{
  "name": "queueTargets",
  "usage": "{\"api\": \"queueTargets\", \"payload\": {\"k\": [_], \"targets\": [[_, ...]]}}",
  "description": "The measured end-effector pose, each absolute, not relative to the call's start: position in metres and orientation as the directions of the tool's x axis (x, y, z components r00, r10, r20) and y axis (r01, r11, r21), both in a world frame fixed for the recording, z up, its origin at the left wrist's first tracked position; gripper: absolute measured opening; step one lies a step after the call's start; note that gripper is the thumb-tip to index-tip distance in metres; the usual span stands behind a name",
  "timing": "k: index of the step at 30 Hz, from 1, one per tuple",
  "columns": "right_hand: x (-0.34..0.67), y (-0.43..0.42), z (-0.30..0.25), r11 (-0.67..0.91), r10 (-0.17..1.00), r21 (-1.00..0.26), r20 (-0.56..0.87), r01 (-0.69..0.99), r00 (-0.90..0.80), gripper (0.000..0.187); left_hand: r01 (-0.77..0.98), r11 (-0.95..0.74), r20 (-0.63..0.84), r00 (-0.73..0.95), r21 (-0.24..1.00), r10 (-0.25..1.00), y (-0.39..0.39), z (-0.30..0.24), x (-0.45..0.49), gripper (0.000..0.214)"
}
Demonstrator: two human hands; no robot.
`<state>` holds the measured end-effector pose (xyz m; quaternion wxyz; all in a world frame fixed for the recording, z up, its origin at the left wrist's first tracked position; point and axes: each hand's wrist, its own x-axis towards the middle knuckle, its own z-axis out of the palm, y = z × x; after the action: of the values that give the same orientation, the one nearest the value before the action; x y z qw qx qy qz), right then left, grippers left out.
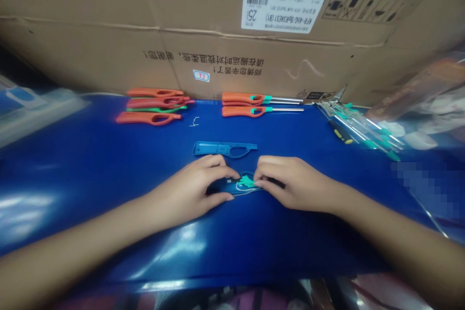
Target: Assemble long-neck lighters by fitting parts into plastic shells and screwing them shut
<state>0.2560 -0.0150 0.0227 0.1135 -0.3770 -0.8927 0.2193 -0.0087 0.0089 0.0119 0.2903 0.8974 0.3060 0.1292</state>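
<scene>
On this glossy blue tabletop, in the near middle, my left hand grasps a hollow blue plastic handle shell while my right hand pinches the bright-green plastic piece inside it, which could spring out if I press unevenly.

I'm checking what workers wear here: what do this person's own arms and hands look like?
The left hand and right hand wear no gloves, and no watch or bracelet shows. Both forearms are bare, with no sleeve in view. Fingernail details are too blurred to tell.
</scene>
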Motion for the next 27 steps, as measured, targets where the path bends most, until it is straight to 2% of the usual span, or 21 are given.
{"api": "queueTargets", "payload": {"k": [3,7,15,22,27], "targets": [[0.254,-0.016,0.019,0.694,0.675,-0.418,0.093,0.587,-0.732,0.017,0.468,-0.646,0.062,0.780,0.603,0.623,0.009,0.012,-0.008,0.029],[0.253,-0.017,0.016,0.798,0.593,-0.262,0.178,0.543,-0.785,0.023,0.456,-0.647,0.070,0.783,0.611,0.618,0.010,0.011,-0.008,0.028],[0.253,-0.016,0.011,0.849,0.528,-0.105,0.237,0.518,-0.816,0.024,0.442,-0.650,0.092,0.781,0.618,0.618,0.010,0.011,-0.008,0.025],[0.254,-0.016,0.010,0.860,0.501,-0.048,0.266,0.508,-0.824,0.024,0.457,-0.636,0.075,0.773,0.622,0.630,0.009,0.013,-0.006,0.027],[0.253,-0.017,0.012,0.853,0.518,-0.083,0.259,0.516,-0.815,0.027,0.449,-0.638,0.087,0.773,0.626,0.629,0.009,0.013,-0.005,0.025]]}}
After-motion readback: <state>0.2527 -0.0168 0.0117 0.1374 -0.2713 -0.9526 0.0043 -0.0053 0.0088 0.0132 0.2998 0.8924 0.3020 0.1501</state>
